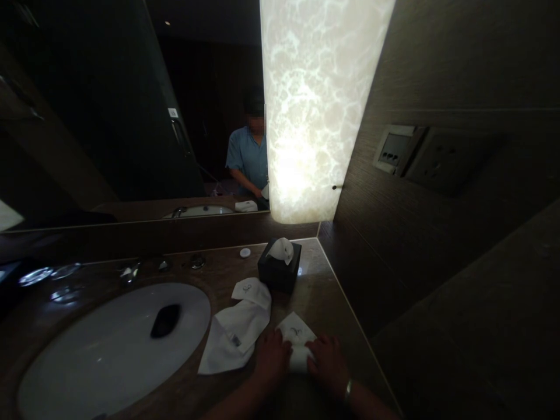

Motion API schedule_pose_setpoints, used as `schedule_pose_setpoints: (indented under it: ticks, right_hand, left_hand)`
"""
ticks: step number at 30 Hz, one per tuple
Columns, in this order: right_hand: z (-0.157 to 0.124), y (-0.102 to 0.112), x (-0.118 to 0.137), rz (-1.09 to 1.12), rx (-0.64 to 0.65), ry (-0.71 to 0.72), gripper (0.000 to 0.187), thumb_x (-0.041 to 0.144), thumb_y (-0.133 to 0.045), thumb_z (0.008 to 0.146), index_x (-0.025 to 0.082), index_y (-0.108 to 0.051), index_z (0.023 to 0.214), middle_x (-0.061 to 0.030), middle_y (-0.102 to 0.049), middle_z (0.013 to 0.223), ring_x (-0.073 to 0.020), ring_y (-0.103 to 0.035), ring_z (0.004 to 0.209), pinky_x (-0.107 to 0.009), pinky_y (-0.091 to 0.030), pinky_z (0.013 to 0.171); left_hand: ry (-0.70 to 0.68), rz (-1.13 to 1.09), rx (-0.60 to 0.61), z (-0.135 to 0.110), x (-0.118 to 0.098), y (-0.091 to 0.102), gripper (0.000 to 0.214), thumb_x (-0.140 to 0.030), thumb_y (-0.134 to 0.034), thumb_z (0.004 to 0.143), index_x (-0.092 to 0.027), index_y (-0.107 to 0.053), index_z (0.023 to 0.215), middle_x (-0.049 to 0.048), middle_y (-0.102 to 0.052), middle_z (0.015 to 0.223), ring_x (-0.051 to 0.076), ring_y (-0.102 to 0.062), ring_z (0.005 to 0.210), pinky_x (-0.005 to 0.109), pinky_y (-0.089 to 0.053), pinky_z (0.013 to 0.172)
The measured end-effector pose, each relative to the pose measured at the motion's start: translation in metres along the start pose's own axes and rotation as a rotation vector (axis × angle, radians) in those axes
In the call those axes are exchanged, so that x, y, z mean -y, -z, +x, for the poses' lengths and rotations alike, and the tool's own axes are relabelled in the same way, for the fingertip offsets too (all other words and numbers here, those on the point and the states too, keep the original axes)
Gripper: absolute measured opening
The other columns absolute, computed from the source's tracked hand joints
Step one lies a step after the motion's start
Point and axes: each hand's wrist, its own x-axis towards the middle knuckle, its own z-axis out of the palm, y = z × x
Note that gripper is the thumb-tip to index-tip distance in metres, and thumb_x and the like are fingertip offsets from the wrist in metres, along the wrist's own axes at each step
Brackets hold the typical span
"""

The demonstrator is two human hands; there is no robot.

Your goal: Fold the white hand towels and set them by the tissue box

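Brown stone counter [324,303] in a dim bathroom: your left hand [272,357] and right hand [327,363] lie palm-down on the two sides of a small folded white towel [296,337], just right of a larger towel [236,335] beside the sink [87,350]. Whether your fingers pinch the cloth, you cannot tell.

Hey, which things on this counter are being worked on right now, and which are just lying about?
In hand: small white towel, under the left hand and right hand.
Lying about: larger white towel, tissue box, sink, small white disc.
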Motion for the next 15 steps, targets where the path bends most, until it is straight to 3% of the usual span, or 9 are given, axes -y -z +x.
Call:
schedule_pose_setpoints:
  ticks: [4, 5, 7, 9, 11, 13, 15]
  right_hand:
    - [0.001, -0.022, 0.007, -0.176, -0.368, 0.277, 0.032, 0.018, -0.055, 0.076, 0.016, -0.059, 0.108, -0.0079, -0.059, 0.103, -0.0241, -0.047, 0.098, -0.046, -0.016, 0.100]
    - [0.004, -0.024, 0.009, -0.201, -0.388, 0.333, 0.027, 0.014, -0.053, 0.077, 0.015, -0.061, 0.102, -0.0066, -0.061, 0.098, -0.0216, -0.048, 0.094, -0.042, -0.016, 0.101]
    - [0.016, -0.017, 0.012, -0.206, -0.228, 0.280, 0.026, 0.011, -0.051, 0.077, 0.013, -0.062, 0.100, -0.0057, -0.061, 0.094, -0.0199, -0.050, 0.090, -0.039, -0.018, 0.102]
    - [0.036, 0.003, 0.014, -0.146, 0.057, 0.138, 0.029, 0.019, -0.054, 0.075, 0.012, -0.061, 0.103, -0.0072, -0.060, 0.097, -0.0224, -0.049, 0.095, -0.042, -0.024, 0.100]
    - [0.061, 0.026, 0.014, -0.085, 0.255, 0.073, 0.029, 0.027, -0.057, 0.072, 0.013, -0.063, 0.097, -0.0080, -0.061, 0.095, -0.0251, -0.049, 0.098, -0.044, -0.033, 0.094]
    - [0.082, 0.042, 0.014, -0.079, 0.295, 0.069, 0.022, 0.030, -0.060, 0.069, 0.015, -0.065, 0.084, -0.0078, -0.062, 0.088, -0.0274, -0.049, 0.098, -0.044, -0.040, 0.085]
    - [0.092, 0.043, 0.017, -0.110, 0.224, 0.024, 0.021, 0.027, -0.059, 0.069, 0.014, -0.066, 0.084, -0.0104, -0.061, 0.092, -0.0310, -0.048, 0.101, -0.047, -0.041, 0.081]
  left_hand:
    - [0.219, -0.052, -0.130, 0.017, -0.006, 0.006, 0.027, -0.025, -0.051, 0.076, -0.016, -0.060, 0.100, 0.0125, -0.052, 0.112, 0.031, -0.045, 0.105, 0.046, -0.038, 0.083]
    - [0.241, -0.055, -0.140, 0.021, -0.007, 0.008, 0.028, -0.023, -0.050, 0.077, -0.013, -0.059, 0.101, 0.0124, -0.054, 0.108, 0.030, -0.046, 0.102, 0.046, -0.038, 0.082]
    - [0.209, -0.054, -0.150, 0.028, -0.009, 0.010, 0.024, -0.020, -0.044, 0.082, -0.013, -0.059, 0.098, 0.0100, -0.057, 0.099, 0.028, -0.048, 0.097, 0.043, -0.038, 0.081]
    - [0.117, -0.047, -0.146, 0.032, -0.009, 0.010, 0.027, -0.021, -0.034, 0.088, -0.015, -0.060, 0.092, 0.0065, -0.058, 0.093, 0.023, -0.049, 0.093, 0.039, -0.037, 0.083]
    - [0.046, -0.044, -0.137, 0.036, -0.007, 0.007, 0.032, -0.022, -0.030, 0.090, -0.017, -0.061, 0.091, 0.0043, -0.058, 0.094, 0.020, -0.049, 0.092, 0.035, -0.037, 0.086]
    - [0.029, -0.034, -0.137, 0.044, -0.002, 0.004, 0.032, -0.021, -0.031, 0.090, -0.018, -0.063, 0.092, 0.0032, -0.059, 0.094, 0.019, -0.049, 0.092, 0.033, -0.037, 0.086]
    - [0.083, -0.010, -0.164, 0.057, 0.003, 0.003, 0.032, -0.023, -0.033, 0.090, -0.018, -0.065, 0.089, 0.0052, -0.060, 0.094, 0.022, -0.049, 0.095, 0.037, -0.038, 0.085]
